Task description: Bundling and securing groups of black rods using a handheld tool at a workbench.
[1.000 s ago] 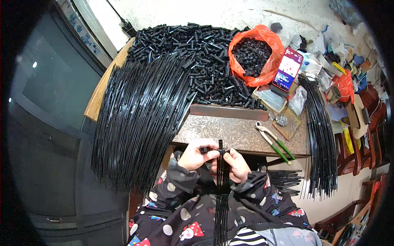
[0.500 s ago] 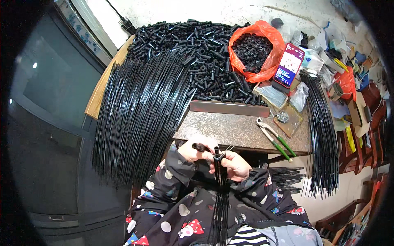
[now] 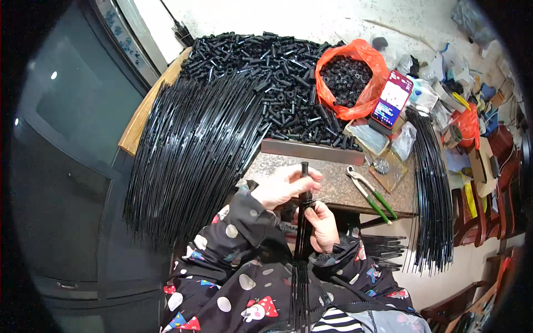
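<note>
A bundle of long thin black rods point(image 3: 300, 277) hangs upright in front of my body, down against my patterned jacket. My right hand point(image 3: 322, 225) is closed round its upper part, thumb lying along the front. Out of the bundle's top stands a short black plastic tube point(image 3: 304, 172). My left hand point(image 3: 288, 186) is wrapped round that tube from the left, fingertips showing past its right side. Where tube and rods meet is partly covered by my fingers. Both hands are just off the table's near edge.
Black tubes point(image 3: 294, 83) heap behind a metal bar point(image 3: 311, 151); many black rods point(image 3: 194, 155) lie left. A red bag point(image 3: 377, 69) of small black parts, a phone point(image 3: 392, 102), green-handled pincers point(image 3: 372, 194) and another rod bunch point(image 3: 433, 194) are right. Chairs and clutter lie beyond.
The tube my left hand held sideways beside the bundle is now upright at its top. My left hand has moved up and right; my right hand still grips the rods.
</note>
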Demonstrator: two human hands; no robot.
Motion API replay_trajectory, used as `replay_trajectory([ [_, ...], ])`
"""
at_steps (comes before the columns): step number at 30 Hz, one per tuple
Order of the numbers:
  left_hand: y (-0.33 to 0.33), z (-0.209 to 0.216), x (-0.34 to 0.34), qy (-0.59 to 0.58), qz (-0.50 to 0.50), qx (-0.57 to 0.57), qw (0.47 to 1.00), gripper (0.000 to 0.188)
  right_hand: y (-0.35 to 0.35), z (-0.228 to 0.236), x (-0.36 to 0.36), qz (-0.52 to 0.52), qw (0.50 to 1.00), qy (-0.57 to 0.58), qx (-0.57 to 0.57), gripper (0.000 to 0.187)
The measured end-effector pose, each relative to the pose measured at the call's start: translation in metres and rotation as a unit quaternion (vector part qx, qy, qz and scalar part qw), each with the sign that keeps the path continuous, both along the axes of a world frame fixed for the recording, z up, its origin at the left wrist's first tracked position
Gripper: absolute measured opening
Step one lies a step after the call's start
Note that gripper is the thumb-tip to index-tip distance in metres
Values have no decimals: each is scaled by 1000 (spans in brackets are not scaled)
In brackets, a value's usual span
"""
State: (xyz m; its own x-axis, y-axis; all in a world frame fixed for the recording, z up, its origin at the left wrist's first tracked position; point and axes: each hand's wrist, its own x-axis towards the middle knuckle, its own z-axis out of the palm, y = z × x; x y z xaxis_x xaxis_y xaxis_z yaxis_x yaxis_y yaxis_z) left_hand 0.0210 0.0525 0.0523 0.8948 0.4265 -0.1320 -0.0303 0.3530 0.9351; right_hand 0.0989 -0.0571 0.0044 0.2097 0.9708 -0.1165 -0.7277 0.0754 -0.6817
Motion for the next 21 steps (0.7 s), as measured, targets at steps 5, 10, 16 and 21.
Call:
replay_trajectory([
  [5, 6, 17, -4, 49, 46, 71, 995, 21, 2, -2, 5, -1, 1000, -11, -10, 9],
  [10, 6, 19, -11, 2, 43, 61, 997, 24, 3, 4, 2, 7, 1000, 5, -25, 8],
  [16, 12, 11, -11, 12, 1, 192, 981, 24, -1, -2, 5, 44, 999, 19, -6, 12],
  [21, 14, 16, -13, 40, -8, 267, 963, 23, 2, 0, 7, 63, 998, -18, 6, 12],
])
